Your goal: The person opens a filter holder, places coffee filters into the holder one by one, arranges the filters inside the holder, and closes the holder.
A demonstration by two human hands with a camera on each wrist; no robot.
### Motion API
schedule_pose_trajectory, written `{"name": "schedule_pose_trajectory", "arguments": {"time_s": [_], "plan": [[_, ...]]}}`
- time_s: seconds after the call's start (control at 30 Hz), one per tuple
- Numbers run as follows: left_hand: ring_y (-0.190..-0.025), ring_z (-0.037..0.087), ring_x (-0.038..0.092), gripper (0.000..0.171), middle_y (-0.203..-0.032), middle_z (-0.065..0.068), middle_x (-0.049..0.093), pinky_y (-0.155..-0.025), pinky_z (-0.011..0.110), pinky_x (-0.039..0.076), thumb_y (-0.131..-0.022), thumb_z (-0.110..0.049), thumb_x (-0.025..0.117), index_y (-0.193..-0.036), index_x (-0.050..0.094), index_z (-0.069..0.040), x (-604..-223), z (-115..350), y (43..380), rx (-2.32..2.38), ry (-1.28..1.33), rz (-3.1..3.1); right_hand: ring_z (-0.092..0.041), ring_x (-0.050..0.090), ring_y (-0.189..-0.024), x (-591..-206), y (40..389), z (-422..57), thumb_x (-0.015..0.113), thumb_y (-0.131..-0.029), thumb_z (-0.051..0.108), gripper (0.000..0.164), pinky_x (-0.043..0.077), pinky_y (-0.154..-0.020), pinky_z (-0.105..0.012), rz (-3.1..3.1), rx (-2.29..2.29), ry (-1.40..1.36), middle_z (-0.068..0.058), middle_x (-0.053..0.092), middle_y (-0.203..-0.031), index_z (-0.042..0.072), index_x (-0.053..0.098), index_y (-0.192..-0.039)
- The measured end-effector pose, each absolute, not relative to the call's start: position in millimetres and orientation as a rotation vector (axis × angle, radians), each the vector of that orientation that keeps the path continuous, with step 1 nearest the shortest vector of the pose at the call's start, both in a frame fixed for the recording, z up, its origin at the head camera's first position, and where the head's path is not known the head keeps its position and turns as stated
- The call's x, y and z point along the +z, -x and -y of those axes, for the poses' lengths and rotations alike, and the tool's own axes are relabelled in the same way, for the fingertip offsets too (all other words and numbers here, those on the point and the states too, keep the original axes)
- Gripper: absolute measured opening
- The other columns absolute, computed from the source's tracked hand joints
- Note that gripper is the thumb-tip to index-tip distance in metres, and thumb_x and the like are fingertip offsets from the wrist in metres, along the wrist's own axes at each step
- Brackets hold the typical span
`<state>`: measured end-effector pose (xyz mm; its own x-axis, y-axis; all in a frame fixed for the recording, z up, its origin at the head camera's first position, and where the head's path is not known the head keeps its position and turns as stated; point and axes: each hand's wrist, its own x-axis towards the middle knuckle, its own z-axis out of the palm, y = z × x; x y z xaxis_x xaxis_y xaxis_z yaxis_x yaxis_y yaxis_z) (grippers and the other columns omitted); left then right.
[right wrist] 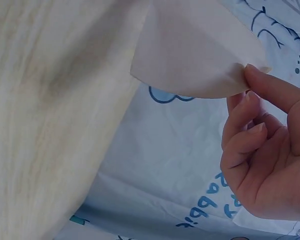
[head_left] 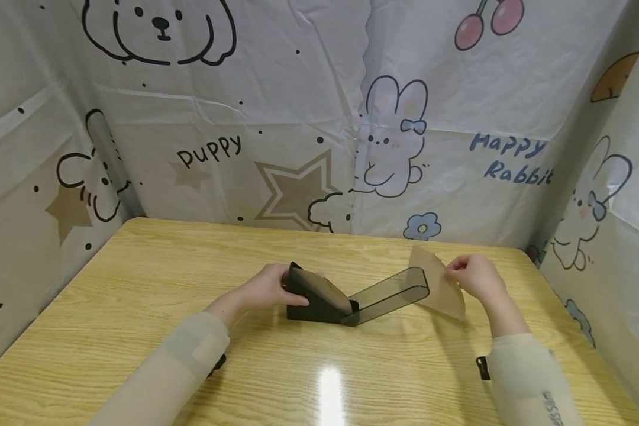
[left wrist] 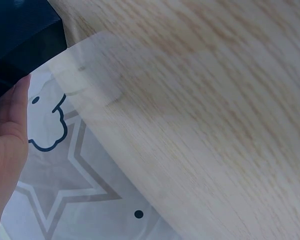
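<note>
My left hand grips the left end of a black coffee filter holder on the table. Its see-through smoky lid is swung up and out to the right. Brown filter papers sit inside the holder. Off to the right, my right hand pinches one fan-shaped brown coffee filter by its edge, between thumb and fingertips. Part of that filter shows behind the lid's end. The right wrist view has the filter hanging flat from the pinch; the left wrist view catches only a corner of the black holder.
A light wood-grain table lies under both hands. Printed white cloth stands up along its back and both sides. Small black pieces show beside the sleeves at both forearms.
</note>
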<state>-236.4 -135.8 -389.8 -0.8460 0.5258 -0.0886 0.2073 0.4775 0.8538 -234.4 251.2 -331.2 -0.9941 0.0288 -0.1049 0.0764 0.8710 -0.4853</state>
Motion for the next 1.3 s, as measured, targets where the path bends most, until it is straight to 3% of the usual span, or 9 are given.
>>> {"name": "schedule_pose_trajectory", "arguments": {"time_s": [0.4,0.73,1.3], "plan": [[-0.080,0.010,0.061,0.025,-0.090,0.001,0.069,-0.074,0.027,0.050,-0.078,-0.020,0.076,-0.096,0.062,-0.009,-388.9,134.9,236.5,1.311,-0.615,-2.395,-0.025,0.054,-0.079,-310.9,227.6,-250.7,0.059,-0.089,0.018,0.024,0.039,-0.064,-0.028,-3.025,-0.865,-0.066,-0.017,0.064,-0.090,-0.004,0.062,-0.097],[-0.080,0.010,0.060,0.025,-0.091,0.003,0.068,-0.074,0.027,0.050,-0.079,-0.020,0.076,-0.096,0.062,-0.008,-389.0,134.5,235.4,1.298,-0.608,-2.399,-0.016,0.050,-0.066,-295.0,220.6,-245.8,0.058,-0.090,0.013,0.021,0.041,-0.060,-0.027,-3.095,-0.937,-0.008,-0.014,0.062,-0.080,-0.007,0.062,-0.094],[-0.083,0.010,0.061,0.026,-0.093,0.004,0.069,-0.076,0.028,0.051,-0.079,-0.018,0.075,-0.098,0.062,-0.007,-390.2,134.9,235.5,1.318,-0.629,-2.389,-0.025,0.052,-0.077,-261.5,204.7,-233.9,0.058,-0.093,0.023,0.026,0.041,-0.060,-0.027,-3.251,-0.903,-0.035,-0.017,0.064,-0.091,0.000,0.066,-0.100]]}}
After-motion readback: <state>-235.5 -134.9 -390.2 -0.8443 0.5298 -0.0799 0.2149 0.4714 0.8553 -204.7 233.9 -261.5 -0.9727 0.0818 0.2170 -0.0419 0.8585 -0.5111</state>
